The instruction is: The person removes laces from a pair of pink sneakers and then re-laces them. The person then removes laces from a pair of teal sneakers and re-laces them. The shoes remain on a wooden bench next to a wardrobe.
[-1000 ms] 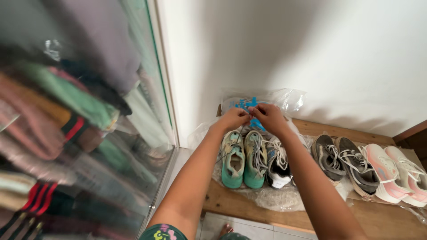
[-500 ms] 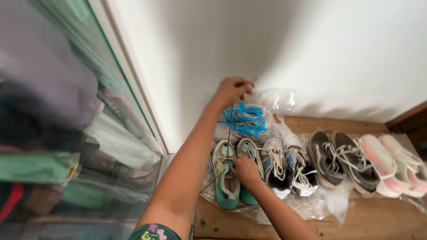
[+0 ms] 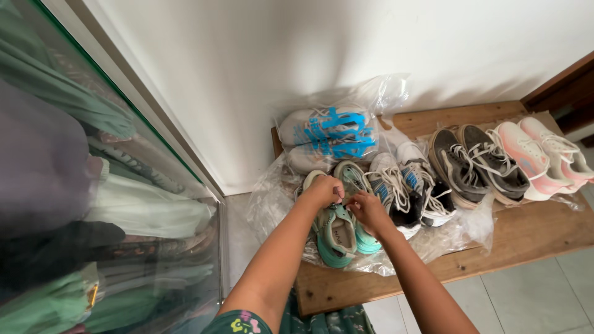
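Both hands meet over the teal shoe [image 3: 337, 238], which lies on crinkled clear plastic [image 3: 451, 238] at the left end of the wooden surface [image 3: 538, 238]; the left hand [image 3: 323, 190] and right hand [image 3: 367, 210] pinch its lace, fingers closed, keeping the lace taut above the tongue

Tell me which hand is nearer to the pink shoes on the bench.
Right. The right hand is over the green shoes, on the side toward the pink shoes; the left hand is farther away.
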